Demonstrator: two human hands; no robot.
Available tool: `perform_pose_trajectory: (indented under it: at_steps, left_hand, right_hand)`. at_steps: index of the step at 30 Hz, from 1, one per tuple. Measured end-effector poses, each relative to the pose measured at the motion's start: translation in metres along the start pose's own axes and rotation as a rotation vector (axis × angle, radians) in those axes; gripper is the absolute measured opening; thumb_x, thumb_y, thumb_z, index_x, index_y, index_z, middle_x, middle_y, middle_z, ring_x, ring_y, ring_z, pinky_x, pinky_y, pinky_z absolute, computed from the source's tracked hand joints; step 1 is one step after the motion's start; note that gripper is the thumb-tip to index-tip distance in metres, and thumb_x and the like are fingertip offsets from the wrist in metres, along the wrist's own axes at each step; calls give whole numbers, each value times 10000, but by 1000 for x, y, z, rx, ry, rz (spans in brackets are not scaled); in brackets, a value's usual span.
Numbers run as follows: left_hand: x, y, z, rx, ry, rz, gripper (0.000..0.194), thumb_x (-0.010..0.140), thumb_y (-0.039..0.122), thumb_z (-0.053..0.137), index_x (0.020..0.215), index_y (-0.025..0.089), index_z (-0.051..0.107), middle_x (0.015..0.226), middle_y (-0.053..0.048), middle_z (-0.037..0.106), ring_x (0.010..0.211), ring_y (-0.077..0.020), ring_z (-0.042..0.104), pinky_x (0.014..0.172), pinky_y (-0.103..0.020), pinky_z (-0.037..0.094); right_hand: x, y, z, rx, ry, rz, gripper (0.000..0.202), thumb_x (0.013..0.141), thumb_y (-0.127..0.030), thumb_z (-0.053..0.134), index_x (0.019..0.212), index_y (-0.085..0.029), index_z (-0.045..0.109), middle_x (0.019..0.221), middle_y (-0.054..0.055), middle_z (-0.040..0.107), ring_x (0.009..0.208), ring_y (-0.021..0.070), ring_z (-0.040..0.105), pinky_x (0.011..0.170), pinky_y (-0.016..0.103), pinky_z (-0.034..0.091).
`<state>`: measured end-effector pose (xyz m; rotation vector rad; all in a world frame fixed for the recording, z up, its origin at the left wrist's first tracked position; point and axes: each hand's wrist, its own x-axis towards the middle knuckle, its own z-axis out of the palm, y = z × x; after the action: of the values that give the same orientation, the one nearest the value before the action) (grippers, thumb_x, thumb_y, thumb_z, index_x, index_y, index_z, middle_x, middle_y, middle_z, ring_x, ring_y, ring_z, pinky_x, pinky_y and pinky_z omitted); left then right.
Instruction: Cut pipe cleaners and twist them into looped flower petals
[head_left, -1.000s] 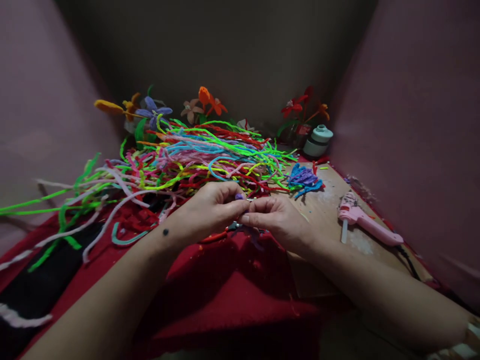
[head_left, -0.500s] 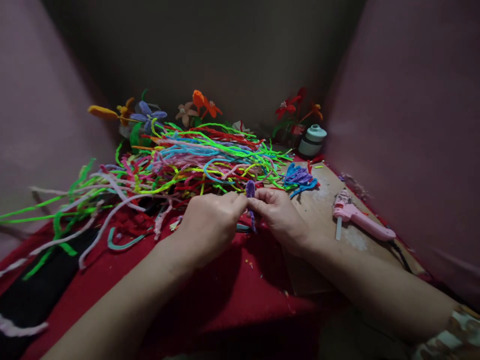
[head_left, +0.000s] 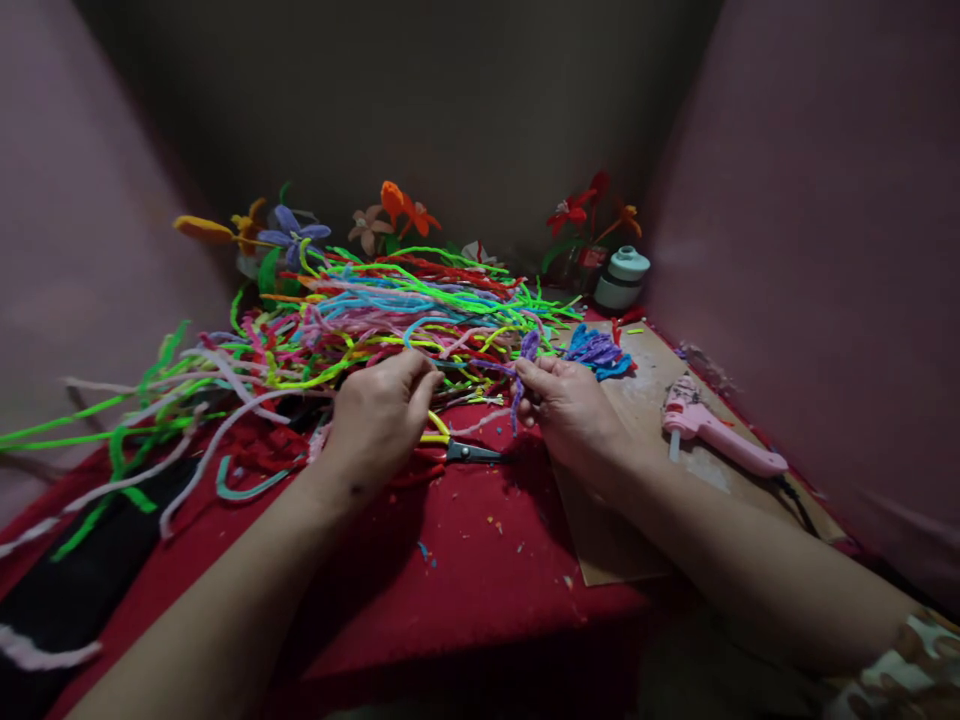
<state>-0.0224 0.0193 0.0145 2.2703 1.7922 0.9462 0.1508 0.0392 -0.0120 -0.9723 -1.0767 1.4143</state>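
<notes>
Hands split! The right hand [head_left: 574,402] clamped the purple piece [head_left: 530,346] in its fingers, three o'clock from the left hand [head_left: 384,405]: seemingly one-handed work now; left fingers met, any hold unclear.

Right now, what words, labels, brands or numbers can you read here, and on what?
No text is readable.
Red patch on the container, back right: possibly a label, too small and blurred to read.
Purple strand, pink glue gun and scissors: no legible marking.
</notes>
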Motion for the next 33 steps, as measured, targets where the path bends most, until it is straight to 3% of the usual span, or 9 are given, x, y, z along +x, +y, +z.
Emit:
perform_pose_trajectory:
  at_steps: [4, 9, 13, 16, 20, 26, 28, 31, 33]
  left_hand:
    - [-2, 20, 10, -730, -388, -337, 264, 765, 410, 544, 838, 161, 596, 551, 52, 450, 430, -64, 332, 426, -205, 235]
    - [-9, 31, 26, -1079, -484, -438, 272, 722, 404, 621, 713, 146, 536, 558, 53, 457, 407, -24, 290, 403, -180, 203]
    - [-13, 30, 30, -1233, -584, -549, 217, 723, 357, 630, 778, 187, 507, 510, 83, 458, 352, -13, 257, 368, -151, 186]
    - [-15, 33, 32, -1211, -584, -526, 192, 747, 357, 595, 772, 198, 490, 437, 100, 425, 305, -20, 236, 330, -148, 174]
    - [-17, 38, 30, -954, -491, -401, 219, 782, 350, 531, 668, 171, 478, 391, 88, 403, 304, -27, 306, 332, -145, 229]
    - [-13, 23, 7, -733, -800, -327, 209, 768, 352, 534, 681, 169, 481, 457, 54, 506, 322, -50, 415, 334, -145, 283]
    - [-9, 18, -1, -689, -714, -362, 223, 776, 360, 524, 677, 164, 482, 466, 51, 508, 328, -44, 403, 333, -138, 268]
    - [-3, 15, -6, -718, -434, -379, 210, 761, 365, 554, 739, 161, 510, 494, 64, 493, 363, -37, 382, 352, -134, 271]
    - [-1, 15, -6, -765, -337, -344, 227, 733, 364, 597, 826, 165, 538, 546, 63, 508, 408, -46, 407, 381, -145, 313]
  right_hand:
    - [-4, -2, 4, 29, -1, -61, 231, 723, -328, 618, 632, -163, 484, 552, -39, 459, 483, 67, 391, 493, 225, 322]
    - [-10, 1, 8, -19, -13, -111, 196, 738, -345, 592, 711, -171, 508, 644, -39, 483, 550, 80, 407, 534, 226, 344]
    - [-10, 6, 8, -130, -17, -175, 145, 756, -310, 563, 721, -177, 516, 685, -30, 501, 604, 91, 430, 567, 226, 353]
    - [-10, 6, 8, -88, -7, -128, 155, 748, -318, 561, 715, -177, 506, 657, -31, 488, 575, 91, 421, 537, 229, 338]
    - [-11, 3, 11, -24, -19, -87, 169, 730, -324, 575, 709, -175, 499, 627, -40, 474, 544, 86, 404, 516, 229, 325]
    - [-8, -6, 9, -34, 80, -114, 184, 739, -282, 578, 634, -169, 478, 536, -54, 454, 464, 68, 357, 461, 223, 284]
    - [-6, -8, 7, -1, 95, -139, 186, 744, -267, 575, 620, -168, 479, 518, -52, 466, 447, 65, 368, 460, 220, 292]
    - [-5, -8, 7, -38, 51, -135, 223, 758, -281, 575, 593, -160, 486, 496, -45, 467, 437, 63, 380, 457, 217, 295]
    - [-7, -6, 8, -79, 16, -113, 240, 763, -301, 579, 592, -157, 492, 490, -47, 458, 435, 63, 378, 458, 215, 294]
